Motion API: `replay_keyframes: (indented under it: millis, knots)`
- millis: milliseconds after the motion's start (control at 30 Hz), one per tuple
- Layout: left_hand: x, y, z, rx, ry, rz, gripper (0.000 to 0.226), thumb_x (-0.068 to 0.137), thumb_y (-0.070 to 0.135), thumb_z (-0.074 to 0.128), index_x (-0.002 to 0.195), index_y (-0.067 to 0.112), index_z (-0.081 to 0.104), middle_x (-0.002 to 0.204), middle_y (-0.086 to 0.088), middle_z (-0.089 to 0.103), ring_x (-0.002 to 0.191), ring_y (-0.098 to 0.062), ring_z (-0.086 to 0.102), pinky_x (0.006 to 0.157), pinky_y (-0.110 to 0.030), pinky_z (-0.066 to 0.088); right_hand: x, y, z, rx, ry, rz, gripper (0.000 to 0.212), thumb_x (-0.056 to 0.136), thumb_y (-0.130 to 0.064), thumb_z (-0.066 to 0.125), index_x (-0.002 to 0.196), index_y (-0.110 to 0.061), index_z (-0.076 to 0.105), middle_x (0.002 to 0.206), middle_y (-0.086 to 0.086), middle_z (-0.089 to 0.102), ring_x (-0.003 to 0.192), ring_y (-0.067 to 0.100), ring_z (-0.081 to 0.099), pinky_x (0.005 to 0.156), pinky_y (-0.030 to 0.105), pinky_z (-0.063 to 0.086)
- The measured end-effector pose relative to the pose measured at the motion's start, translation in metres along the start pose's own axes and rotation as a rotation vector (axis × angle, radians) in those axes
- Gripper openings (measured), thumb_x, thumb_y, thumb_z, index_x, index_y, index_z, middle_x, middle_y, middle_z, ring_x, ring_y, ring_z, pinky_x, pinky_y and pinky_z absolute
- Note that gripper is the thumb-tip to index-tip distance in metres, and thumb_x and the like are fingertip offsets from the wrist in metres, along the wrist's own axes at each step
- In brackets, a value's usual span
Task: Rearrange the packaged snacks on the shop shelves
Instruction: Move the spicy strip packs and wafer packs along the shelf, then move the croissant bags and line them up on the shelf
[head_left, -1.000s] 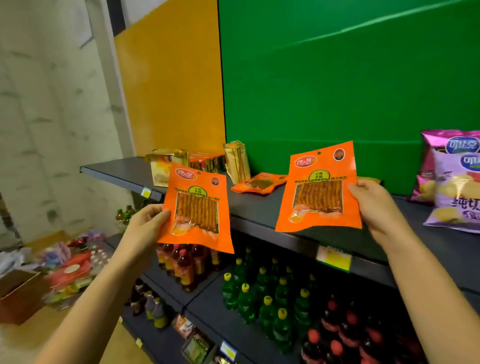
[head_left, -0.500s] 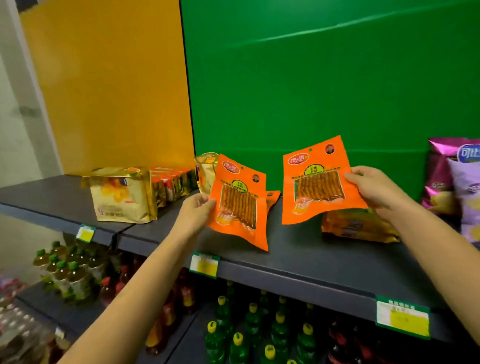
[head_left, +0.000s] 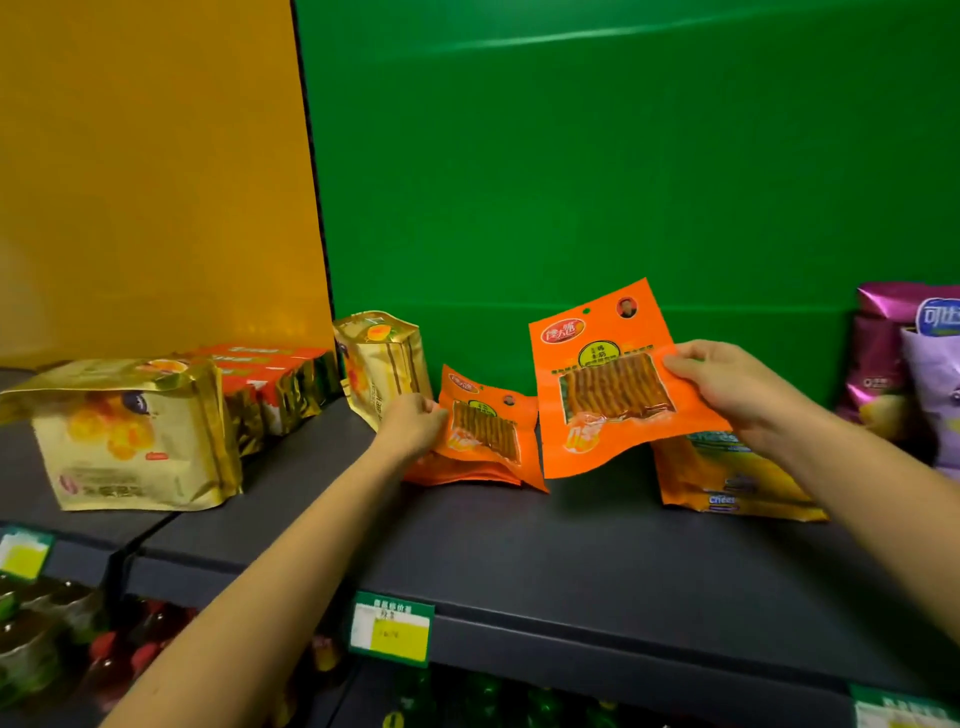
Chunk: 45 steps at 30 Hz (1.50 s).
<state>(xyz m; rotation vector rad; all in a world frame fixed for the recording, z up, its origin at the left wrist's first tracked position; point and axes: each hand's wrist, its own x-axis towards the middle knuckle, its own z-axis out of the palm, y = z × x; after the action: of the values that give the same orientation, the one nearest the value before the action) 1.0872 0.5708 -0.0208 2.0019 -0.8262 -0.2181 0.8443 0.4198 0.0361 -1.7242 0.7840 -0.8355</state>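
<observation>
My left hand (head_left: 413, 423) grips the left edge of a small orange snack packet (head_left: 485, 428) and holds it low, on top of another orange packet (head_left: 457, 475) that lies flat on the dark shelf (head_left: 519, 551). My right hand (head_left: 727, 384) pinches the right edge of a second orange snack packet (head_left: 613, 384), upright and tilted, just above the shelf and in front of the green back wall.
A gold pouch (head_left: 382, 364) stands left of my left hand. Further left lie a big gold bag (head_left: 130, 436) and red-gold packs (head_left: 275, 384). An orange cheese-snack bag (head_left: 727, 483) lies under my right forearm. Purple crisp bags (head_left: 904, 374) stand far right. Bottles (head_left: 47, 644) fill the lower shelves.
Both hands have moved forward to the shelf. The left packet has gone down onto the flat orange packet; the right packet is lower and nearer the back wall. The view has shifted right and closer.
</observation>
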Motion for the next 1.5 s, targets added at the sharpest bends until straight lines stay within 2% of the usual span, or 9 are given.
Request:
replay_keyframes:
  millis: [267, 433, 600, 833, 900, 1033, 1133, 1267, 1500]
  knots:
    - [0.007, -0.012, -0.014, 0.448, -0.011, 0.195, 0.019, 0.088, 0.025, 0.058, 0.079, 0.008, 0.059, 0.083, -0.009, 0.057, 0.089, -0.029, 0.060, 0.067, -0.029, 0.038, 0.018, 0.000, 0.057, -0.043, 0.036, 0.048, 0.025, 0.097, -0.009, 0.043, 0.075, -0.015, 0.051, 0.058, 0.005, 0.059, 0.027, -0.001, 0.050, 0.033, 0.012, 0.041]
    - [0.012, -0.026, -0.017, 0.595, -0.028, 0.265, 0.033, 0.089, 0.032, 0.056, 0.102, 0.003, 0.065, 0.106, -0.015, 0.066, 0.101, -0.031, 0.060, 0.080, -0.039, 0.048, 0.035, 0.011, 0.098, -0.095, 0.070, 0.121, 0.030, 0.096, -0.007, 0.042, 0.069, -0.014, 0.052, 0.050, 0.000, 0.057, 0.027, -0.001, 0.050, 0.037, 0.015, 0.044]
    - [0.019, -0.031, -0.023, 0.648, -0.088, 0.325, 0.031, 0.090, 0.028, 0.053, 0.107, 0.004, 0.062, 0.113, -0.016, 0.064, 0.107, -0.034, 0.058, 0.085, -0.040, 0.047, 0.035, 0.016, 0.126, -0.097, 0.059, 0.203, 0.028, 0.097, -0.007, 0.040, 0.072, -0.014, 0.049, 0.064, 0.004, 0.052, 0.043, 0.009, 0.053, 0.044, 0.019, 0.043]
    - [0.016, -0.036, -0.039, 0.758, -0.146, 0.398, 0.026, 0.093, 0.025, 0.044, 0.109, 0.012, 0.061, 0.116, -0.011, 0.062, 0.108, -0.031, 0.058, 0.085, -0.040, 0.047, 0.038, 0.027, 0.144, -0.134, 0.122, 0.248, 0.020, 0.094, -0.003, 0.043, 0.079, -0.010, 0.054, 0.065, 0.006, 0.050, 0.054, 0.015, 0.043, 0.050, 0.024, 0.033]
    - [0.011, -0.036, -0.043, 0.808, -0.133, 0.436, 0.027, 0.094, 0.026, 0.042, 0.109, 0.012, 0.059, 0.118, -0.010, 0.061, 0.109, -0.030, 0.057, 0.083, -0.039, 0.046, 0.039, 0.030, 0.147, -0.174, 0.134, 0.251, 0.020, 0.093, -0.004, 0.045, 0.079, -0.005, 0.060, 0.071, 0.011, 0.057, 0.058, 0.019, 0.049, 0.055, 0.029, 0.041]
    - [0.007, -0.035, -0.048, 0.846, -0.122, 0.472, 0.027, 0.094, 0.027, 0.042, 0.110, 0.012, 0.057, 0.118, -0.011, 0.060, 0.109, -0.031, 0.057, 0.081, -0.038, 0.046, 0.039, 0.032, 0.151, -0.506, 0.179, 0.218, 0.020, 0.088, -0.017, 0.050, 0.071, -0.014, 0.060, 0.104, 0.018, 0.069, 0.097, 0.034, 0.063, 0.083, 0.037, 0.049]
    - [0.004, -0.038, -0.049, 0.844, -0.095, 0.494, 0.026, 0.094, 0.028, 0.042, 0.109, 0.013, 0.057, 0.117, -0.011, 0.061, 0.108, -0.031, 0.058, 0.081, -0.037, 0.046, 0.030, 0.029, 0.155, -0.873, 0.175, 0.199, 0.016, 0.088, -0.028, 0.048, 0.085, -0.015, 0.058, 0.118, 0.016, 0.063, 0.110, 0.035, 0.058, 0.083, 0.034, 0.044]
    - [-0.007, -0.037, -0.063, 0.833, 0.000, 0.571, 0.028, 0.094, 0.035, 0.042, 0.109, 0.016, 0.055, 0.113, -0.008, 0.064, 0.105, -0.029, 0.060, 0.078, -0.037, 0.047, 0.022, 0.012, 0.162, -1.137, 0.207, 0.101, 0.041, 0.092, -0.032, 0.048, 0.124, -0.007, 0.044, 0.132, 0.014, 0.051, 0.121, 0.033, 0.051, 0.093, 0.038, 0.042]
    - [-0.048, -0.046, -0.177, 0.687, 0.440, 0.740, 0.033, 0.086, 0.047, 0.054, 0.085, 0.015, 0.062, 0.075, -0.004, 0.067, 0.074, -0.027, 0.061, 0.061, -0.033, 0.044, 0.030, -0.054, 0.212, -0.782, 0.170, -0.298, 0.055, 0.092, -0.054, 0.039, 0.125, -0.010, 0.048, 0.131, 0.009, 0.052, 0.119, 0.028, 0.050, 0.093, 0.038, 0.041]
